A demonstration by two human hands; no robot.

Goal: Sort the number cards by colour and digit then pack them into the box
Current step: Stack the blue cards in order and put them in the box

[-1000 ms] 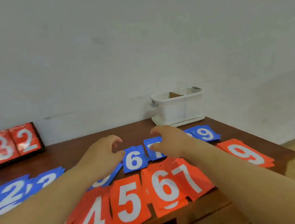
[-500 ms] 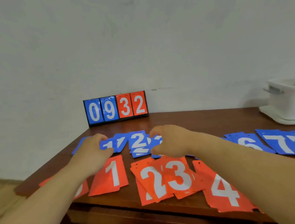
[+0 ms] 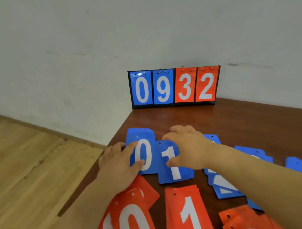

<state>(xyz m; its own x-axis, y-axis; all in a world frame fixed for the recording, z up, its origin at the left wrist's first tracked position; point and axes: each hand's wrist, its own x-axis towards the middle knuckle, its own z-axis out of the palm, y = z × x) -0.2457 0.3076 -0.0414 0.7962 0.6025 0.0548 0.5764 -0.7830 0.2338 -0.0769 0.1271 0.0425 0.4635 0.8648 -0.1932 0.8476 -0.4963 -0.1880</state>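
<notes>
left hand [image 3: 117, 165] pinches the blue 0 card [image 3: 145, 135] by its edge on the desk [image 3: 183, 117], right hand [image 3: 189, 147] arches over the blue 1 card [image 3: 175, 174], thumb down, grip unclear

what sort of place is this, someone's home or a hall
Probably a plain room indoors, home or hall unclear: a dark brown wooden table beside a bare pale painted wall, a light wooden plank floor, and a black flip scoreboard reading 0932.
</notes>
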